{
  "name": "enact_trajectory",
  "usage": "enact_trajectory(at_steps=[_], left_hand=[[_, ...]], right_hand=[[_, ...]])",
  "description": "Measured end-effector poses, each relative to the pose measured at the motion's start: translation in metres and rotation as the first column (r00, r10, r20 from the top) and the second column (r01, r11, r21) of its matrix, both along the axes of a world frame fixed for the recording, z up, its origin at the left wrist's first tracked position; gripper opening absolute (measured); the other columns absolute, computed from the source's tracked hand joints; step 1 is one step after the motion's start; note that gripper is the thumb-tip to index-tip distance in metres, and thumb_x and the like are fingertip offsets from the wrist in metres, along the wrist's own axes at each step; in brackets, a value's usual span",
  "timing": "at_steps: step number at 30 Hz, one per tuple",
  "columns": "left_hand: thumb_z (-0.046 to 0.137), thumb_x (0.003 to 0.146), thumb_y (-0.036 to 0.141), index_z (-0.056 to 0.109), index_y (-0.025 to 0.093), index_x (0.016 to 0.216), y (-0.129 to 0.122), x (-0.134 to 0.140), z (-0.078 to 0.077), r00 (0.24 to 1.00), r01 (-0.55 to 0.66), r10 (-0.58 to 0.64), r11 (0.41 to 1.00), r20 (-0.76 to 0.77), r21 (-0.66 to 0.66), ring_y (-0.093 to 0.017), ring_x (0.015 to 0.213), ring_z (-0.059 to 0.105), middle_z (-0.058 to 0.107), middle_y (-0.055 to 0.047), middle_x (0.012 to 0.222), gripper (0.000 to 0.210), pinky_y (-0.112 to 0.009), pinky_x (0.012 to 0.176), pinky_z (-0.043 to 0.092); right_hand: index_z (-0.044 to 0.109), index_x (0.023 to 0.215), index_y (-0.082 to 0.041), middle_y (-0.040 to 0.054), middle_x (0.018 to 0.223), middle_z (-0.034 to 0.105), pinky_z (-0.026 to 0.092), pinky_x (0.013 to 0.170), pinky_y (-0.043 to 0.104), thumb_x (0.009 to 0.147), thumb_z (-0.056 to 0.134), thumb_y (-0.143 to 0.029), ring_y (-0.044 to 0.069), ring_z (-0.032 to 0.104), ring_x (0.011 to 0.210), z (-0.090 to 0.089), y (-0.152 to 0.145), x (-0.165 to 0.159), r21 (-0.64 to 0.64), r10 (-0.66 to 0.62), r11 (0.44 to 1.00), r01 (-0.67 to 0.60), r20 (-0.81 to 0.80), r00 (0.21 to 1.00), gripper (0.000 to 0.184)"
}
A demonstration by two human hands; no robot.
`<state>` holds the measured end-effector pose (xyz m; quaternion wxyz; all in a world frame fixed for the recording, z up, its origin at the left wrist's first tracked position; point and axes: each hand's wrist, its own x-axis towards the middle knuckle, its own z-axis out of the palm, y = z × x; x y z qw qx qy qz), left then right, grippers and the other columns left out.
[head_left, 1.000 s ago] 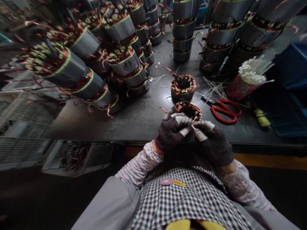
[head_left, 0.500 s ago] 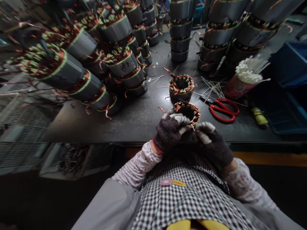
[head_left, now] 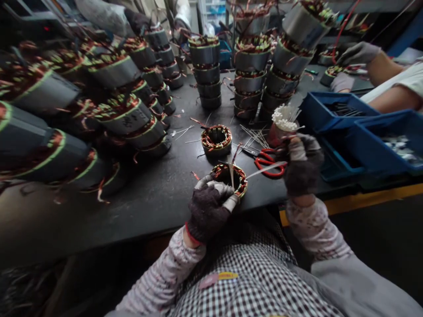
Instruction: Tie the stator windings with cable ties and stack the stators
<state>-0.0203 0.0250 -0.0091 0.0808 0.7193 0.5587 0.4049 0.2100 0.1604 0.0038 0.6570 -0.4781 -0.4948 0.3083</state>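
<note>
My left hand [head_left: 209, 204], in a dark glove with pale wrapped fingertips, grips the near side of a wound motor stator [head_left: 243, 187] at the table's front. Its copper windings ring a dark hollow centre. My right hand [head_left: 302, 163], gloved alike, is raised to the right with its fingers closed. From it a thin white strip, seemingly a cable tie [head_left: 266, 170], stretches to the stator's right rim. Another pale strip stands up at the stator's opening. Just behind sits a second stator [head_left: 216, 149]. Red-handled scissors [head_left: 258, 159] lie partly behind the white strip.
Stacks of stators stand at left [head_left: 122, 116] and behind [head_left: 249, 81]. A cup [head_left: 275, 135] of white ties [head_left: 284, 116] stands near loose white strips [head_left: 253, 135]. Blue bins [head_left: 373, 136] are at right. A co-worker's gloved hands [head_left: 360, 53] handle a stator at far right.
My right hand has moved from beside the stator out to the right and up, drawing the white strip taut. My left hand stays on the stator. The view has turned rightward.
</note>
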Motion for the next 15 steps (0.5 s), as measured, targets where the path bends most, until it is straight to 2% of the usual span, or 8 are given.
enact_trajectory(at_steps=[3, 5, 7, 9, 10, 11, 12, 15], left_hand=[[0.078, 0.104, 0.029, 0.082, 0.027, 0.090, 0.004, 0.017, -0.004, 0.995, -0.097, 0.099, 0.993, -0.028, 0.066, -0.023, 0.088, 0.086, 0.089, 0.002, 0.088, 0.015, -0.055, 0.125, 0.059], [0.076, 0.108, 0.030, 0.082, 0.026, 0.097, 0.003, 0.027, -0.008, 0.989, -0.124, 0.132, 0.986, -0.063, 0.115, -0.024, 0.091, 0.088, 0.091, 0.000, 0.094, 0.013, -0.053, 0.124, 0.060], [0.073, 0.110, 0.031, 0.083, 0.022, 0.114, -0.001, 0.027, -0.008, 0.978, -0.127, 0.153, 0.975, -0.139, 0.182, -0.028, 0.101, 0.089, 0.093, -0.006, 0.108, 0.013, -0.053, 0.122, 0.062], [0.073, 0.111, 0.031, 0.080, 0.016, 0.137, -0.006, 0.012, -0.006, 0.944, -0.100, 0.174, 0.960, -0.279, 0.262, -0.035, 0.121, 0.088, 0.091, -0.016, 0.130, 0.031, -0.058, 0.122, 0.062], [0.072, 0.111, 0.031, 0.080, 0.016, 0.142, -0.006, -0.002, -0.004, 0.910, -0.062, 0.179, 0.951, -0.375, 0.304, -0.040, 0.131, 0.085, 0.087, -0.018, 0.142, 0.035, -0.064, 0.125, 0.058], [0.068, 0.111, 0.026, 0.079, 0.019, 0.147, -0.004, -0.019, -0.002, 0.862, 0.019, 0.108, 0.970, -0.496, 0.244, -0.042, 0.142, 0.080, 0.084, -0.016, 0.152, 0.038, -0.069, 0.132, 0.052], [0.064, 0.110, 0.020, 0.082, 0.024, 0.142, 0.002, -0.036, 0.001, 0.822, 0.126, 0.031, 0.964, -0.569, 0.234, -0.041, 0.139, 0.081, 0.087, -0.012, 0.147, 0.037, -0.070, 0.134, 0.050], [0.055, 0.107, 0.009, 0.087, 0.032, 0.135, 0.031, -0.076, 0.010, 0.710, 0.425, -0.222, 0.892, -0.668, 0.156, -0.033, 0.143, 0.080, 0.089, -0.004, 0.142, 0.048, -0.058, 0.132, 0.057]], right_hand=[[0.067, 0.102, -0.030, 0.0096, 0.115, 0.083, 0.068, 0.102, 0.054, 0.090, 0.087, -0.049, 0.028, 0.076, 0.106, -0.015, 0.056, 0.043, -0.093, -0.227, 0.969, 0.231, 0.049, 0.973, 0.030], [0.067, 0.102, -0.027, 0.0117, 0.118, 0.084, 0.064, 0.112, 0.054, 0.092, 0.083, -0.044, 0.026, 0.075, 0.111, -0.026, 0.087, 0.049, -0.112, -0.237, 0.963, 0.244, 0.065, 0.969, 0.025], [0.068, 0.102, -0.024, 0.0123, 0.115, 0.085, 0.063, 0.112, 0.051, 0.099, 0.073, -0.047, 0.023, 0.074, 0.107, -0.032, 0.105, 0.043, -0.096, -0.232, 0.967, 0.237, 0.065, 0.971, 0.023], [0.069, 0.103, -0.023, 0.0111, 0.110, 0.085, 0.065, 0.107, 0.050, 0.105, 0.063, -0.051, 0.023, 0.076, 0.103, -0.035, 0.111, 0.036, -0.055, -0.248, 0.966, 0.252, 0.072, 0.966, 0.029], [0.069, 0.104, -0.022, 0.0107, 0.109, 0.085, 0.067, 0.104, 0.050, 0.107, 0.059, -0.053, 0.024, 0.077, 0.102, -0.035, 0.110, 0.034, -0.027, -0.263, 0.964, 0.266, 0.081, 0.962, 0.033], [0.070, 0.106, -0.022, 0.0105, 0.108, 0.084, 0.068, 0.101, 0.049, 0.110, 0.056, -0.055, 0.024, 0.078, 0.101, -0.035, 0.107, 0.033, 0.004, -0.280, 0.960, 0.280, 0.093, 0.956, 0.036], [0.071, 0.108, -0.022, 0.0108, 0.109, 0.084, 0.070, 0.099, 0.049, 0.112, 0.053, -0.056, 0.025, 0.079, 0.100, -0.035, 0.100, 0.033, 0.038, -0.297, 0.955, 0.294, 0.109, 0.949, 0.039], [0.074, 0.119, -0.022, 0.0133, 0.119, 0.083, 0.071, 0.099, 0.049, 0.117, 0.047, -0.056, 0.027, 0.081, 0.108, -0.035, 0.061, 0.033, 0.135, -0.315, 0.947, 0.293, 0.190, 0.930, 0.043]])
